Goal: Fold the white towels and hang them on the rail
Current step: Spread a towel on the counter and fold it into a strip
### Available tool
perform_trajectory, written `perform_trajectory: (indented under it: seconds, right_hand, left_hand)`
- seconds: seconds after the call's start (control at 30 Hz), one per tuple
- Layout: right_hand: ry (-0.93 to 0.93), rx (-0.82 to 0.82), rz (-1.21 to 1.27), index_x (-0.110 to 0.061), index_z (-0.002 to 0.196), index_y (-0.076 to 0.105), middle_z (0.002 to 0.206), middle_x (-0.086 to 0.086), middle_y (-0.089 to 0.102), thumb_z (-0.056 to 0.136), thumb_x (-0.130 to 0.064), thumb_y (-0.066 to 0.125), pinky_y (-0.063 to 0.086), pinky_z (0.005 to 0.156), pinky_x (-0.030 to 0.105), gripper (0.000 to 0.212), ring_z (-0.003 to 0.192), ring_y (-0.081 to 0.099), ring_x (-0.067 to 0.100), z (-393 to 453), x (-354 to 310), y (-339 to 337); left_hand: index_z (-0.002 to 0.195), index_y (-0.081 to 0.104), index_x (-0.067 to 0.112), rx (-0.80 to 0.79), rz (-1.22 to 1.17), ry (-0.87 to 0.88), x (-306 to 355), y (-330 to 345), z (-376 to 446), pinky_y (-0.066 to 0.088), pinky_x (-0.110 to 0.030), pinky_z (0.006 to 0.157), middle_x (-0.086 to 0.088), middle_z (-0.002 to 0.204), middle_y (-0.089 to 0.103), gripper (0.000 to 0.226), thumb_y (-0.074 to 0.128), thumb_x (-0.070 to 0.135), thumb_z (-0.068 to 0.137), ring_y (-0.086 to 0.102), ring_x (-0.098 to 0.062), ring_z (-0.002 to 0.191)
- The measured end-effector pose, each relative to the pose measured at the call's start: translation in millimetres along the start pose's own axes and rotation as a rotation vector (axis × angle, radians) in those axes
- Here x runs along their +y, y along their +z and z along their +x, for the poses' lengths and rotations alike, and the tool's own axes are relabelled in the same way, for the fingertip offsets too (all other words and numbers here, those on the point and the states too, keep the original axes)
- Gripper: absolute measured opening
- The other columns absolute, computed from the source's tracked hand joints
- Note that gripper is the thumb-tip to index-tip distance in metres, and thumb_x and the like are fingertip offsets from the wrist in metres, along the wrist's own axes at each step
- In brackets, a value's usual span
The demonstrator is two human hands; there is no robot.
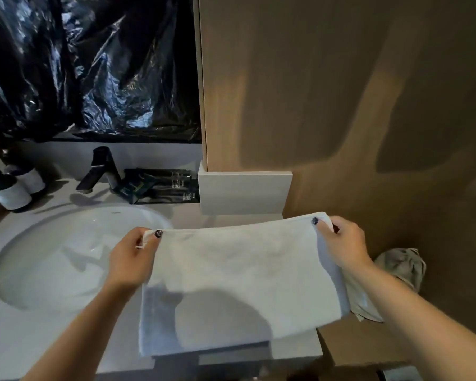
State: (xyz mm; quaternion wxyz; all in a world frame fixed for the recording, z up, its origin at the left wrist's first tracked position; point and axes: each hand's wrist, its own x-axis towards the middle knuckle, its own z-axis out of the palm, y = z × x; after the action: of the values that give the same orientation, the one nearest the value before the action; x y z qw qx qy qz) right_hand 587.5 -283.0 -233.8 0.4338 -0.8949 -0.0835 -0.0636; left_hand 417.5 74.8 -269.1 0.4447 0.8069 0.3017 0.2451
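Note:
A white towel [239,281] is spread in front of me over the right end of the grey counter [66,336], its lower edge hanging past the counter's front. My left hand [134,259] pinches the towel's upper left corner. My right hand [341,243] pinches the upper right corner. Both corners are lifted a little above the counter. A second, crumpled pale cloth [401,268] lies to the right, partly behind my right forearm. No rail shows in this view.
A white oval sink [55,257] sits left of the towel, with a black tap [99,169] behind it. Two pump bottles [11,188] stand at the far left. Dark toiletry packets [160,185] lie by a grey block [245,192]. A brown wall [341,92] rises right; black plastic [88,67] covers the mirror area.

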Motion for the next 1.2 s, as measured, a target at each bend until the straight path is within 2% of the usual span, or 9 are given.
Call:
perform_trajectory:
  seconds: [0.17,0.3,0.47,0.67,0.73,0.8,1.0,1.13,1.2]
  right_hand:
    - [0.169,0.022,-0.015,-0.023,0.055,0.041,0.054,-0.008,0.043,0.094,-0.022,0.059,0.034,0.051,0.019,0.043,0.053,0.039,0.013,51.7,12.7,64.3]
    - [0.300,-0.110,-0.098,-0.022,0.059,0.036,0.061,-0.002,0.040,0.094,-0.017,0.059,0.030,0.066,0.033,0.042,0.070,0.040,0.025,68.8,41.3,107.5]
    - [0.387,-0.100,-0.205,-0.019,0.060,0.033,0.061,0.004,0.042,0.096,-0.024,0.056,0.032,0.068,0.034,0.043,0.074,0.042,0.028,75.4,60.7,130.5]
    - [0.432,-0.126,-0.282,-0.008,0.082,0.054,0.095,0.027,0.066,0.099,-0.027,0.051,0.036,0.074,0.035,0.026,0.094,0.058,0.041,88.4,47.7,136.7]
    - [0.378,-0.151,-0.276,-0.006,0.102,0.061,0.104,0.023,0.066,0.096,-0.018,0.053,0.041,0.079,0.036,0.015,0.101,0.059,0.041,89.0,43.8,137.1]
    - [0.268,-0.230,-0.254,-0.016,0.121,0.060,0.118,0.015,0.061,0.094,-0.011,0.052,0.043,0.087,0.034,0.029,0.108,0.058,0.036,89.0,40.3,134.7]
    - [0.208,-0.288,-0.322,-0.011,0.097,0.064,0.102,0.017,0.068,0.094,-0.005,0.047,0.047,0.081,0.035,0.018,0.099,0.062,0.037,98.5,32.0,125.0]
    - [-0.197,-0.304,-0.697,-0.015,0.122,0.061,0.128,0.013,0.053,0.086,-0.008,0.054,0.041,0.094,0.041,0.037,0.117,0.052,0.036,80.1,1.9,141.0]
    - [-0.465,-0.326,-0.652,-0.011,0.121,0.066,0.129,0.014,0.059,0.076,0.002,0.052,0.039,0.100,0.041,0.050,0.120,0.057,0.035,54.4,-13.1,155.4]
  left_hand:
    - [0.091,0.054,0.013,-0.122,0.082,-0.112,-32.8,40.4,56.3,0.038,-0.037,0.066,-0.002,0.078,0.058,0.022,0.054,0.032,0.100,0.055,-0.029,0.078]
    - [0.091,0.048,0.004,-0.269,0.154,-0.283,-67.1,67.9,73.8,0.040,-0.042,0.073,-0.013,0.082,0.053,0.015,0.050,0.015,0.101,0.056,-0.036,0.082]
    - [0.105,0.055,0.009,-0.230,0.202,-0.261,-76.9,77.0,78.1,0.040,-0.033,0.075,-0.003,0.090,0.054,0.015,0.046,0.022,0.102,0.052,-0.024,0.083]
    - [0.091,0.040,0.031,-0.174,0.301,-0.248,-78.0,84.7,87.5,0.037,-0.035,0.070,-0.009,0.084,0.056,0.010,0.045,0.030,0.099,0.048,-0.027,0.073]
    - [0.092,0.038,0.040,-0.154,0.270,-0.221,-77.6,82.7,87.9,0.037,-0.034,0.070,-0.002,0.082,0.055,0.014,0.049,0.035,0.098,0.050,-0.026,0.074]
    - [0.091,0.040,0.042,-0.189,0.277,-0.214,-78.9,78.6,90.8,0.037,-0.033,0.071,0.001,0.084,0.055,0.015,0.052,0.035,0.097,0.050,-0.025,0.075]
    - [0.098,0.049,0.023,-0.243,0.414,-0.280,-60.7,73.5,96.5,0.037,-0.035,0.074,-0.011,0.097,0.059,0.006,0.051,0.029,0.097,0.057,-0.034,0.091]
    - [0.127,0.055,0.013,-0.232,0.718,0.073,-29.7,91.3,80.5,0.038,-0.045,0.101,-0.012,0.143,0.047,0.031,0.053,0.017,0.097,0.045,-0.033,0.130]
    - [0.139,0.052,0.004,-0.304,0.669,0.301,-17.9,104.5,55.2,0.037,-0.048,0.111,-0.015,0.152,0.043,0.044,0.056,0.010,0.096,0.043,-0.034,0.138]
